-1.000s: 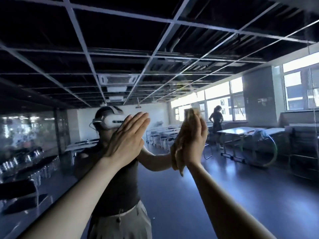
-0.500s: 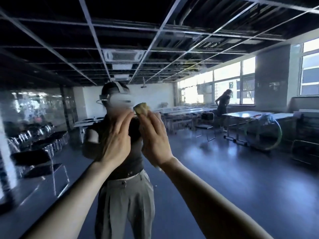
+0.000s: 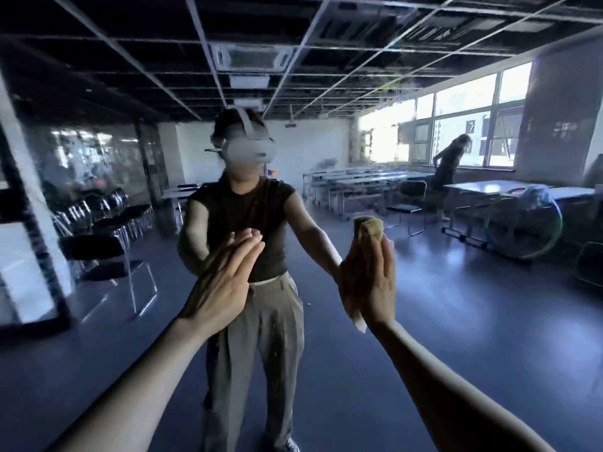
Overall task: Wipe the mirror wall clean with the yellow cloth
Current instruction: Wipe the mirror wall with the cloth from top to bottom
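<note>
Left hand (image 3: pixel 225 285) lies flat on the mirror wall (image 3: pixel 408 321), fingers straight, pressed together; right hand (image 3: pixel 372 288), fingers straight, presses the yellow cloth (image 3: pixel 367 231) against it.

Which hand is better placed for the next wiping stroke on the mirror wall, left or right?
Right. The right hand presses the folded yellow cloth flat against the mirror wall with straight fingers. The left hand rests bare on the glass and holds nothing.
</note>
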